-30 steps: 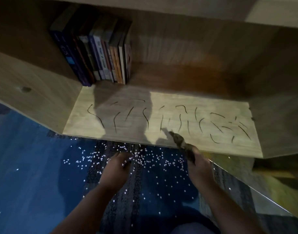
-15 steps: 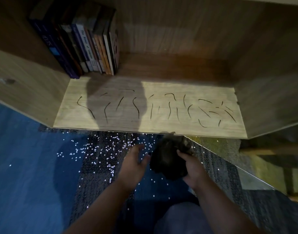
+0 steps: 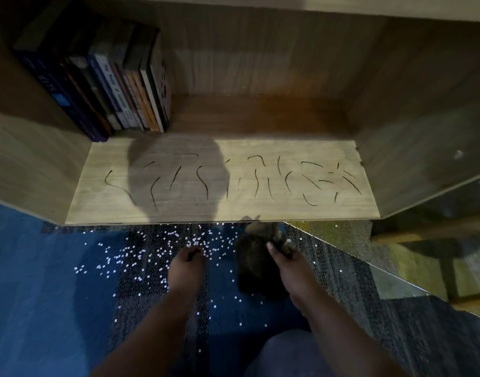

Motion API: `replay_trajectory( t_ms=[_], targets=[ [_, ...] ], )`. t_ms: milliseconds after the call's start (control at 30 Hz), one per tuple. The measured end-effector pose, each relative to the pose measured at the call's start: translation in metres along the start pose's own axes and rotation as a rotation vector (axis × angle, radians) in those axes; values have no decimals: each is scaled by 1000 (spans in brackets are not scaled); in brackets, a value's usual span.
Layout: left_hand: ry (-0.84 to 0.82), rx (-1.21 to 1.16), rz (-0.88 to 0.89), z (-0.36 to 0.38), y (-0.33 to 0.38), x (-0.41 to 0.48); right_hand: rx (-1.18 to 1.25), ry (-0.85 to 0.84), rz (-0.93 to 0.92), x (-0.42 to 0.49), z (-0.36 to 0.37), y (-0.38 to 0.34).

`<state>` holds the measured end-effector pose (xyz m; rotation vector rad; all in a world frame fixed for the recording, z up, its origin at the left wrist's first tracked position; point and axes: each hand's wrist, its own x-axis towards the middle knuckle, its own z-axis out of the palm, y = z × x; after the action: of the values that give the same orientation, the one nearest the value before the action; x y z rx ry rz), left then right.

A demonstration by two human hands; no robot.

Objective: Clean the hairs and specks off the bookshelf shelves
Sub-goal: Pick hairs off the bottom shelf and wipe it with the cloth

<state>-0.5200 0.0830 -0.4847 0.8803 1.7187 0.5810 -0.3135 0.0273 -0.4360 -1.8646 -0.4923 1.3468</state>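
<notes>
At the back left of the shelf, a row of books point(image 3: 105, 83) stands upright against the side panel. Across the lit front strip of the shelf board point(image 3: 97, 210), dark curved hairs point(image 3: 256, 183) lie scattered from end to end. Below the board's front edge, white specks point(image 3: 157, 257) dot the blue carpet point(image 3: 37, 268). Your left hand point(image 3: 187, 268) hangs over those specks, fingers loosely curled downward with nothing visible in them. Just to its right, your right hand point(image 3: 290, 270) clutches a dark bunched cloth point(image 3: 253, 265). The cloth's top reaches the board's front edge, but whether it touches the board cannot be told.
</notes>
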Motion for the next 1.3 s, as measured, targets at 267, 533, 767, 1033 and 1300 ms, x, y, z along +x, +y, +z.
replay_trajectory(
  t_ms=[267, 533, 767, 1033, 1300],
  targets=[
    [-224, 668, 409, 47, 19, 19, 318, 99, 137, 11, -60, 14],
    [-338, 778, 952, 139, 67, 41, 506, 310, 117, 36, -115, 22],
    [-299, 1018, 901, 192, 97, 88, 715, 306, 61, 51, -164, 46],
    [-250, 1053, 998, 188, 74, 112, 306, 332, -90, 93, -179, 7],
    [-158, 967, 1089, 186, 70, 107, -399, 547, -251, 159, -179, -42]
  ],
)
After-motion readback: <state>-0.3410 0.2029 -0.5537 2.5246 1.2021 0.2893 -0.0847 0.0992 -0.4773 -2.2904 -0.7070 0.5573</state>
